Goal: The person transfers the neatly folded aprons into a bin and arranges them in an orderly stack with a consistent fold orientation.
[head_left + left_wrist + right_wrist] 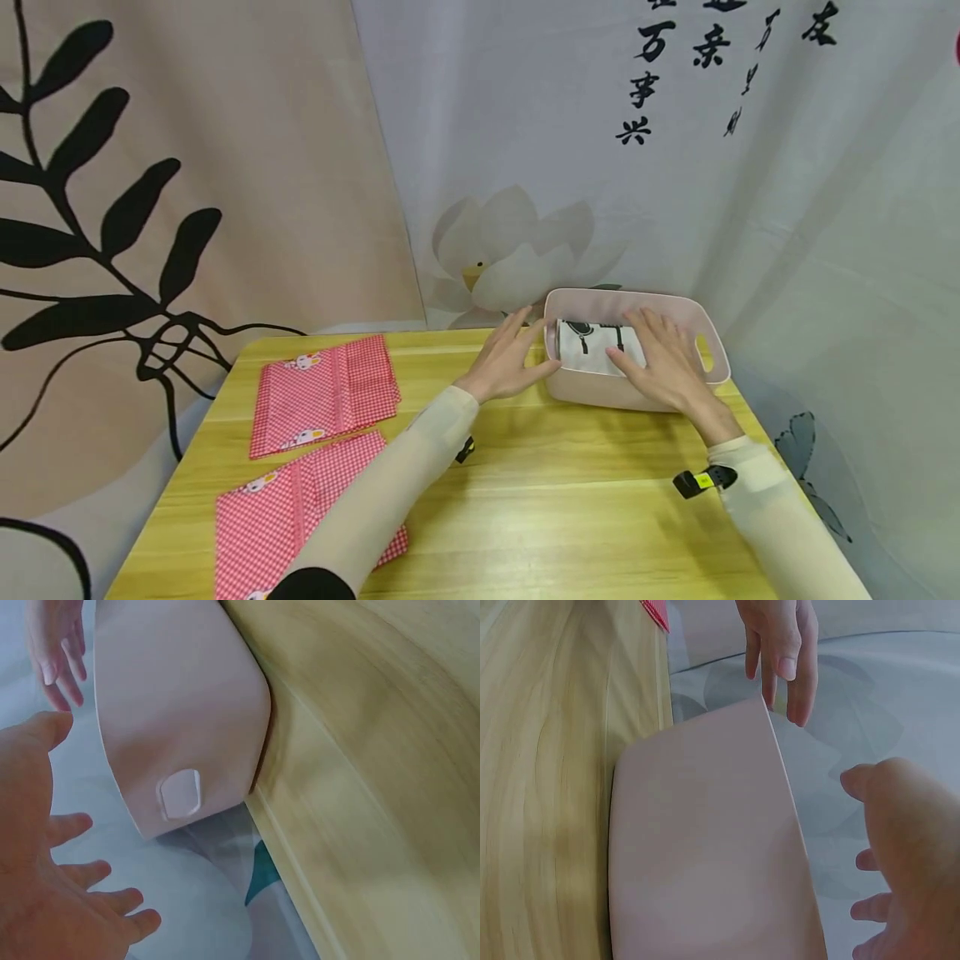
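Note:
A pale pink plastic basket (600, 390) stands at the back right of the wooden table. Inside it lies a folded white cloth (596, 350) with black print. My left hand (506, 358) hovers beside the basket's left end, fingers spread, holding nothing. Over the basket's right part is my right hand (663, 358), its fingers extended and also without anything in them. In the left wrist view the basket's end wall (180, 712) with its handle hole faces the left hand (67, 862). The right wrist view has the basket's long side (705, 840) next to the right hand (907, 862).
On the table's left lie two red-and-white checked cloths, a far folded one (322, 396) and a near one (270, 521) partly behind my left sleeve. The wooden table (570, 517) ends at a printed curtain (487, 125) behind the basket.

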{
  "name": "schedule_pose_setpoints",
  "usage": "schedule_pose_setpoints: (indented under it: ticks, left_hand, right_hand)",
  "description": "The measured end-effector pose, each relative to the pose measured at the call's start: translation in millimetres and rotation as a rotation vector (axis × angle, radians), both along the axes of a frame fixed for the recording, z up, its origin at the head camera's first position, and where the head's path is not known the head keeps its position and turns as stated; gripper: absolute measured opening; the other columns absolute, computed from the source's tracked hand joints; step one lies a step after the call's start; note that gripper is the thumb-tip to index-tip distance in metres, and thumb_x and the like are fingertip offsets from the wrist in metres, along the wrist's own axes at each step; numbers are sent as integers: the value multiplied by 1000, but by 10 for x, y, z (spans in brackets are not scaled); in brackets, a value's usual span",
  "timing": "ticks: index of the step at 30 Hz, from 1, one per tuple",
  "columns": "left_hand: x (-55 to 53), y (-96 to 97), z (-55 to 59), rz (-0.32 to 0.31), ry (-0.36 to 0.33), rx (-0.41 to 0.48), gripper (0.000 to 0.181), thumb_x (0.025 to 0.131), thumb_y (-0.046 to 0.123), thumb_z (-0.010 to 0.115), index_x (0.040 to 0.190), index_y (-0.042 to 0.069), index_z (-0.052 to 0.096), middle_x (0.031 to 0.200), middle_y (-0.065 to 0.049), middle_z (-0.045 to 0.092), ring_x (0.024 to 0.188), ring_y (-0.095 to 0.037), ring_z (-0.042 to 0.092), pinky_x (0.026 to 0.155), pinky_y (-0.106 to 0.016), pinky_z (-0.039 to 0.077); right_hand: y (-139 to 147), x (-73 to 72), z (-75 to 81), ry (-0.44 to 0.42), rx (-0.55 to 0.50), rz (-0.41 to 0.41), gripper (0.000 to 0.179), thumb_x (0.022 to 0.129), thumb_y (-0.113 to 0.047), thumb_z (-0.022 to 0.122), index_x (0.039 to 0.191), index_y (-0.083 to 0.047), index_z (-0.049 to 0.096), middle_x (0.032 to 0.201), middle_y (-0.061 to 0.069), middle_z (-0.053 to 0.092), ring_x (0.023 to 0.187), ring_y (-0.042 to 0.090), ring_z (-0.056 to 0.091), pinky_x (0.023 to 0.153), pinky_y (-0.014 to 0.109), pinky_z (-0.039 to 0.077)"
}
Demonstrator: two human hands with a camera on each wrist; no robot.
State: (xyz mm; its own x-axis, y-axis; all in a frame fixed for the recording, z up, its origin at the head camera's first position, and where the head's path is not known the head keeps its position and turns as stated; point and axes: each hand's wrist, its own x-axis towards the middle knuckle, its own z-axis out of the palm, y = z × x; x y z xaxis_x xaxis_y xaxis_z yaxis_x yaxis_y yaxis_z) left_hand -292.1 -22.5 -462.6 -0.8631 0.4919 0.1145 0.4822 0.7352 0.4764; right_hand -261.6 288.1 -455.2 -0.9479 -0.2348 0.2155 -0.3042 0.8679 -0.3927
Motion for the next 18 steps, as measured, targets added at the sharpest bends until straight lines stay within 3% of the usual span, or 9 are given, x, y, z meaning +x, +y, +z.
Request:
schedule_pose_setpoints:
  ticks: [5, 18]
  left_hand:
    - [42, -127, 7, 24, 20, -8, 89, 108, 63, 67, 179, 21, 34, 192, -13, 14, 179, -41, 14, 145, -64, 20]
    - [192, -540, 14, 87, 3, 22, 92, 107, 64, 68, 181, 24, 29, 193, -11, 10, 179, -43, 11, 144, -68, 18]
  right_hand:
    - [-88, -12, 13, -37, -24, 11, 85, 113, -57, 59, 178, -10, 30, 186, 32, 21, 170, 69, 10, 136, 86, 5]
    - [-398, -10, 45, -10, -27, 70, 85, 112, -57, 61, 177, -10, 33, 186, 30, 21, 170, 66, 10, 138, 82, 5]
